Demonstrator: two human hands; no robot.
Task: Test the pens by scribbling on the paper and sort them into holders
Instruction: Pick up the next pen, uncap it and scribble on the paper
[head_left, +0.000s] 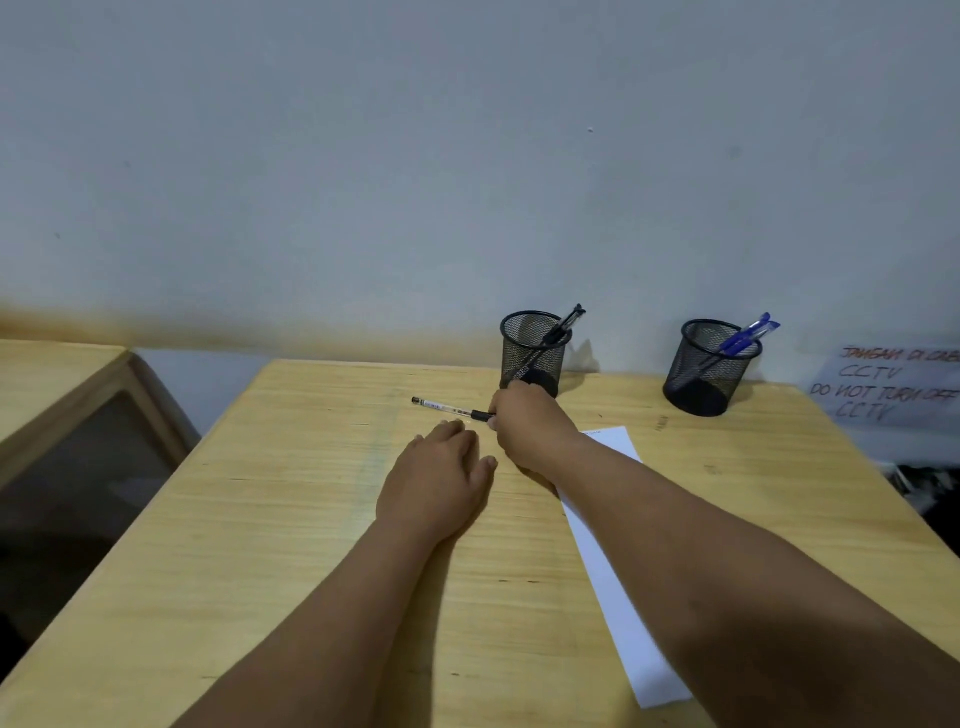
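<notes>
head | right hand pinches pen lying leftward | left hand flat, relaxed, just below pen

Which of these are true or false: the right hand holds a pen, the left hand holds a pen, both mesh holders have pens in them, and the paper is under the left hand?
1. The right hand grips a clear pen. True.
2. The left hand holds a pen. False: it rests flat on the wooden table.
3. Both mesh holders contain pens. True: the left holder has black pens, the right holder blue pens.
4. The paper lies under the left hand. False: it lies under the right forearm.
</notes>
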